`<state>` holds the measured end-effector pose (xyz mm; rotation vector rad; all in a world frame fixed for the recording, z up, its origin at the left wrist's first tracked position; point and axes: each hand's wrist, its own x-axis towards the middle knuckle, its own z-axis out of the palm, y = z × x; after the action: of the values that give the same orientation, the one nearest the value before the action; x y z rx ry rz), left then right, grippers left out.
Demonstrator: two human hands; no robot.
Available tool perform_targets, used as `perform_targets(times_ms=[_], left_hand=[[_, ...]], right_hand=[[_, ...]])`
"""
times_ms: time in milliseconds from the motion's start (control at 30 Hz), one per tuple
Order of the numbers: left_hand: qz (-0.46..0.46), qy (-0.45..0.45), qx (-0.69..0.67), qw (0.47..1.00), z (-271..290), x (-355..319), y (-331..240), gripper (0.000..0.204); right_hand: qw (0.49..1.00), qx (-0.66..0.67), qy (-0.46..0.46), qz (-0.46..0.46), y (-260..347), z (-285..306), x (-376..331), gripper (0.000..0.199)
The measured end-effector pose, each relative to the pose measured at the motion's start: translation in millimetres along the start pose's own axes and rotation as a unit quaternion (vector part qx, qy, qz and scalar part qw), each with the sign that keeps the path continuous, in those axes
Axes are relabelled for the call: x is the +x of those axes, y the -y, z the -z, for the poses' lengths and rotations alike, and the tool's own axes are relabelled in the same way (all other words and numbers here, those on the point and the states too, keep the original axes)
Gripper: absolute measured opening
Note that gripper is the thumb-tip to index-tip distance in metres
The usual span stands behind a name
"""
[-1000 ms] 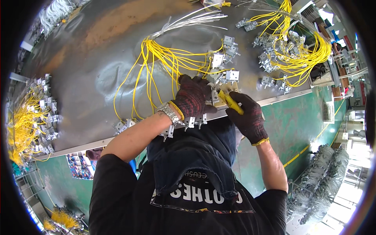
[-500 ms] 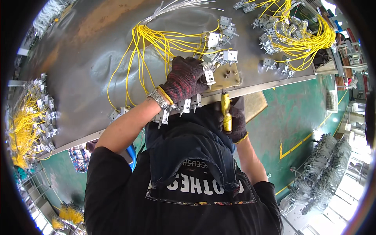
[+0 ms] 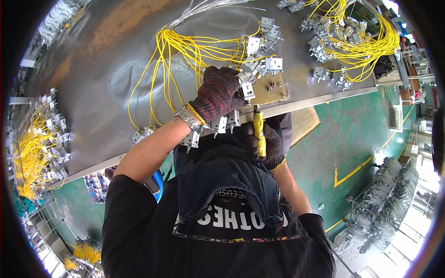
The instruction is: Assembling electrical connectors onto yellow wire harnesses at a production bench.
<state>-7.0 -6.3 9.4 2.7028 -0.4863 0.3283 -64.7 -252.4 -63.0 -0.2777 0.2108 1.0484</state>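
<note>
My left hand [image 3: 217, 91], in a dark red-and-black knit glove, is closed around a small silver metal box part [image 3: 247, 91] at the table's near edge. My right hand [image 3: 273, 147], in a similar dark glove, grips a yellow-handled hand tool [image 3: 259, 134]. Its dark tip points up toward the edge, just below and right of the held part; its exact kind is unclear. Right of the left hand lies a brass-coloured plate [image 3: 274, 92] with small raised pins. Several more metal box parts [image 3: 219, 124] sit along the edge under my left wrist.
A fan of yellow wires [image 3: 181, 44] spreads over the metal table [image 3: 102, 106], leading to metal boxes [image 3: 273, 65] beyond the plate. Another bundle of wired boxes [image 3: 340, 44] lies far right, and one [image 3: 39, 139] far left. A tan board [image 3: 306, 126] shows below the table edge.
My right hand has moved left with the yellow-handled tool, bringing its tip closer to the held metal box part. My left hand keeps its grip almost unmoved.
</note>
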Motion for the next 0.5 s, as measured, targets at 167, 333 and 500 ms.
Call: perform_targets(times_ms=[167,333,500], left_hand=[[0.033,0.057,0.023,0.998,7,3,-8,0.061],[0.039,0.097,0.112,0.988,2,9,-15,0.065],[0.012,0.026,0.169,0.985,-7,6,-11,0.065]], right_hand=[[0.947,-0.282,-0.107,0.115,4,-36,-15,0.057],[0.571,-0.747,-0.203,0.274,20,-73,-14,0.037],[0.358,-0.858,-0.183,0.320,22,-73,-14,0.034]])
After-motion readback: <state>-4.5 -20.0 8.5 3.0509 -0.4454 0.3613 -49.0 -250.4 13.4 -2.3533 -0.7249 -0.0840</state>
